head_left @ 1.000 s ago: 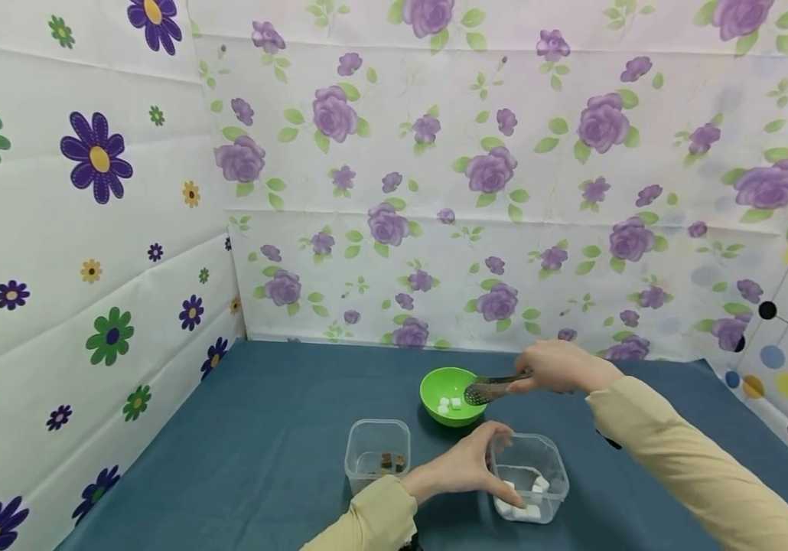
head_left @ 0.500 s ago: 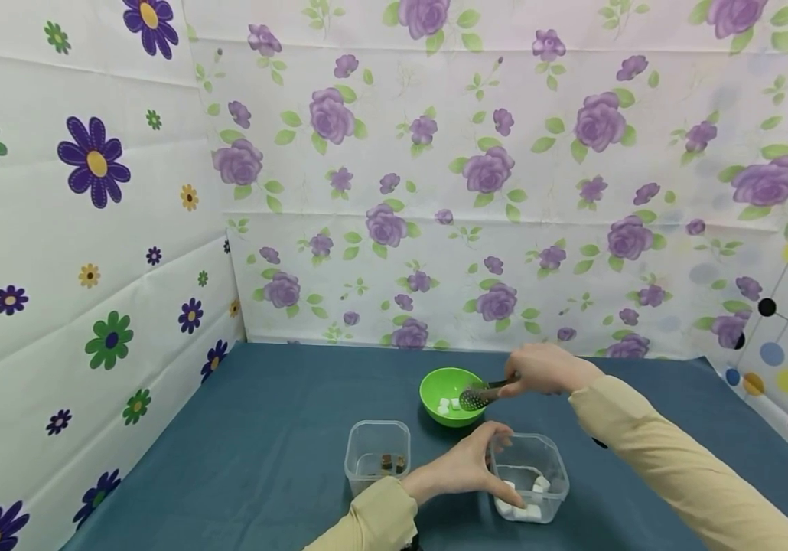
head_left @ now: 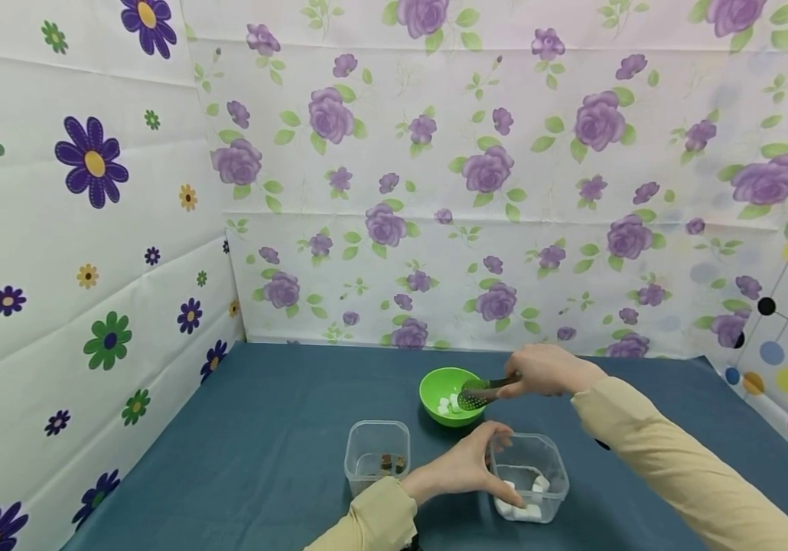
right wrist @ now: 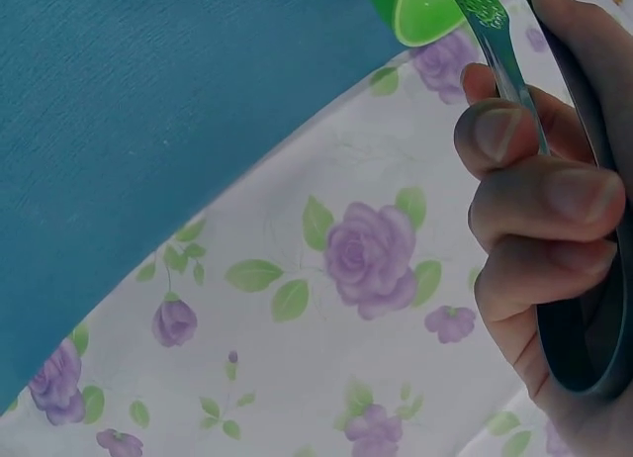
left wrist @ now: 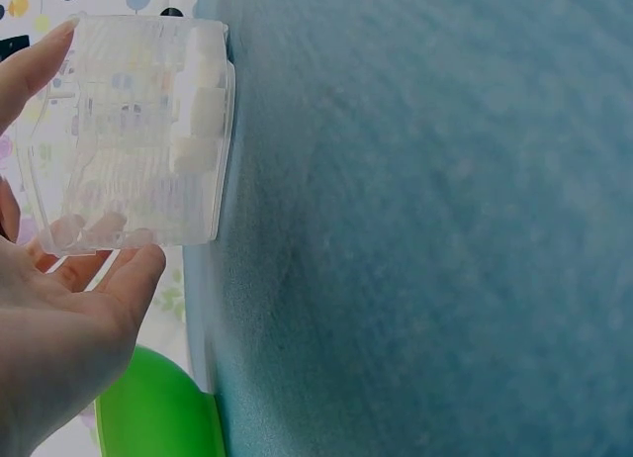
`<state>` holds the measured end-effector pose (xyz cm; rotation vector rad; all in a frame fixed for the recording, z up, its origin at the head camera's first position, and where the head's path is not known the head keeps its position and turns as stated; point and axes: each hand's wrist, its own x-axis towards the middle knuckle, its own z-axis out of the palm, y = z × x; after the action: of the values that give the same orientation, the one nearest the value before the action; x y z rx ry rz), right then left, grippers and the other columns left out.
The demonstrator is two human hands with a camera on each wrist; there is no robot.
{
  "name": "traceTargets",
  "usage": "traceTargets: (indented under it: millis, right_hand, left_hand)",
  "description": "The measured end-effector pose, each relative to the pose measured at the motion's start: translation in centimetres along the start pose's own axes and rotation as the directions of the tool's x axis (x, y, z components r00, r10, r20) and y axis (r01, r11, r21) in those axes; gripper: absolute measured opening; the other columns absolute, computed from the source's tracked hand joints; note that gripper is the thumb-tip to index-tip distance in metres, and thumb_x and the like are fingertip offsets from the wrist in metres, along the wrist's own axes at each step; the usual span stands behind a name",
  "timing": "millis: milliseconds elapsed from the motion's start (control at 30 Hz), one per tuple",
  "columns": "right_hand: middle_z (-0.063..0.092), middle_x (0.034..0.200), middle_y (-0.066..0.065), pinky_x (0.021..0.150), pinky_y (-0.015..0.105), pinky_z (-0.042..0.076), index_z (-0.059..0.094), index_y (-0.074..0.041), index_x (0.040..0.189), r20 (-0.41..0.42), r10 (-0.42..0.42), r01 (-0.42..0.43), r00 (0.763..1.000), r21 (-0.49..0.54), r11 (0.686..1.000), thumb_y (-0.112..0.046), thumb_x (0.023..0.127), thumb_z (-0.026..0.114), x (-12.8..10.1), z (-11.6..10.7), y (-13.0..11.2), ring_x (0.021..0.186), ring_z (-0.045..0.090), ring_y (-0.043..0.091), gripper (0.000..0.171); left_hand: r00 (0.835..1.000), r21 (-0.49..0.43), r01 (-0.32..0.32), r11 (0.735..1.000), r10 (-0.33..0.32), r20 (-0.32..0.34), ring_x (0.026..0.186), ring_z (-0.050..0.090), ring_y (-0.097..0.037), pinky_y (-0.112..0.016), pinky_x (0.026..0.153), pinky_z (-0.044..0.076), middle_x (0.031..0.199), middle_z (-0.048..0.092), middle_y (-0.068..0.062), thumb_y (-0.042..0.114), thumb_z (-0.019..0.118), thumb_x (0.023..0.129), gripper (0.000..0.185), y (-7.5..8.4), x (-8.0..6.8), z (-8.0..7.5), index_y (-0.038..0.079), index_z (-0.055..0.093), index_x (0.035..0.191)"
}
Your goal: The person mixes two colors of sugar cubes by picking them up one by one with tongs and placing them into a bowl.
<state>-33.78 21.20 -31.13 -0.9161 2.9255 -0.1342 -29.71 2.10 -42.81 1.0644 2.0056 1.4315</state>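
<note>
My right hand [head_left: 547,370] grips metal tongs [right wrist: 504,56] with perforated heads, fingers wrapped round the arms. The heads reach over the right rim into a green bowl [head_left: 435,379], slightly apart, close to small white cubes [head_left: 444,405] lying inside. Lower down, my left hand [head_left: 466,464] spans the left side of a clear plastic container [head_left: 548,459], thumb at the front and fingers behind. White chunks [left wrist: 203,111] lie on that container's bottom. In the right wrist view, the bent tongs' end shows below the fingers.
To the left of my left hand stands a second clear container [head_left: 379,430] with a few brown cubes [head_left: 387,461]. A blue cloth [head_left: 263,444] covers the table, and flower-printed sheets [head_left: 366,153] rise behind and at the left.
My right hand has shifted a little left and the tongs have gone further into the green bowl. The tong heads now stand slightly apart. My left hand and the container stay put.
</note>
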Motion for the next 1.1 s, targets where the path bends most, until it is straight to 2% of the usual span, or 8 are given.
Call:
traceTargets:
  millis: [167, 300, 500, 700, 833, 1033, 1100]
  right_hand:
    - [0.060, 0.078, -0.004, 0.041, 0.026, 0.041, 0.069, -0.012, 0.093, 0.000, -0.002, 0.002, 1.000, 0.011, 1.000, -0.041, 0.082, 0.065, -0.7, -0.4, 0.5, 0.041, 0.047, 0.009, 0.032]
    - [0.062, 0.090, 0.002, 0.050, 0.029, 0.046, 0.068, -0.008, 0.100, -0.013, -0.002, 0.002, 1.000, 0.008, 1.000, -0.045, 0.081, 0.063, -1.6, -0.9, 1.0, 0.051, 0.051, 0.006, 0.042]
    - [0.062, 0.091, 0.000, 0.061, 0.036, 0.049, 0.069, -0.009, 0.100, -0.033, 0.025, -0.025, 0.999, -0.021, 0.999, -0.049, 0.080, 0.062, -3.1, -1.7, 1.5, 0.068, 0.057, 0.011, 0.045]
    - [0.059, 0.080, -0.003, 0.049, 0.030, 0.044, 0.068, -0.011, 0.096, -0.033, 0.047, -0.047, 0.998, 0.010, 0.999, -0.053, 0.081, 0.059, -4.8, -2.4, 1.7, 0.050, 0.049, 0.007, 0.046]
    - [0.057, 0.075, -0.004, 0.045, 0.028, 0.039, 0.068, -0.013, 0.091, -0.052, 0.039, -0.039, 0.998, 0.010, 0.999, -0.057, 0.080, 0.057, -6.0, -3.0, 1.7, 0.047, 0.046, 0.007, 0.046]
    - [0.062, 0.092, 0.005, 0.049, 0.027, 0.042, 0.066, -0.005, 0.106, -0.010, 0.081, -0.080, 0.997, 0.055, 0.995, -0.058, 0.079, 0.057, -7.7, -4.2, 1.7, 0.040, 0.047, 0.009, 0.061]
    - [0.062, 0.090, 0.005, 0.047, 0.027, 0.042, 0.064, -0.003, 0.108, 0.015, 0.096, -0.096, 0.995, 0.081, 0.992, -0.058, 0.079, 0.057, -8.2, -4.6, 1.5, 0.037, 0.046, 0.011, 0.063]
  left_hand:
    - [1.000, 0.005, 0.002, 1.000, -0.002, 0.009, 0.111, 0.043, -0.014, -0.028, 0.080, 0.042, 0.125, 0.043, 0.000, 0.013, 0.069, 0.080, 0.066, 0.0, -0.1, 0.0, 0.013, 0.032, 0.135]
    - [1.000, 0.004, 0.005, 1.000, -0.005, 0.009, 0.110, 0.043, -0.014, -0.028, 0.079, 0.043, 0.125, 0.043, 0.000, 0.012, 0.069, 0.080, 0.066, 0.0, 0.0, 0.0, 0.012, 0.033, 0.135]
    - [1.000, 0.000, 0.016, 1.000, -0.016, -0.008, 0.109, 0.044, -0.015, -0.027, 0.077, 0.043, 0.124, 0.043, -0.001, 0.010, 0.070, 0.080, 0.066, 0.0, 0.1, 0.1, 0.011, 0.033, 0.135]
    - [1.000, 0.008, 0.024, 1.000, -0.024, -0.017, 0.109, 0.044, -0.014, -0.028, 0.078, 0.043, 0.124, 0.043, 0.000, 0.012, 0.071, 0.079, 0.067, 0.1, 0.1, 0.2, 0.012, 0.033, 0.135]
    - [1.000, 0.019, 0.019, 1.000, -0.019, -0.022, 0.109, 0.044, -0.014, -0.028, 0.078, 0.042, 0.125, 0.043, 0.001, 0.012, 0.071, 0.079, 0.068, 0.0, 0.1, 0.3, 0.012, 0.033, 0.135]
    - [1.000, 0.026, 0.017, 1.000, -0.017, -0.018, 0.106, 0.045, -0.015, -0.028, 0.076, 0.043, 0.125, 0.042, 0.001, 0.013, 0.072, 0.079, 0.070, 0.1, 0.0, 0.2, 0.011, 0.032, 0.136]
    - [1.000, 0.031, 0.016, 0.999, -0.016, -0.018, 0.107, 0.045, -0.016, -0.028, 0.077, 0.043, 0.125, 0.042, 0.002, 0.013, 0.072, 0.079, 0.070, 0.1, 0.0, 0.1, 0.011, 0.032, 0.136]
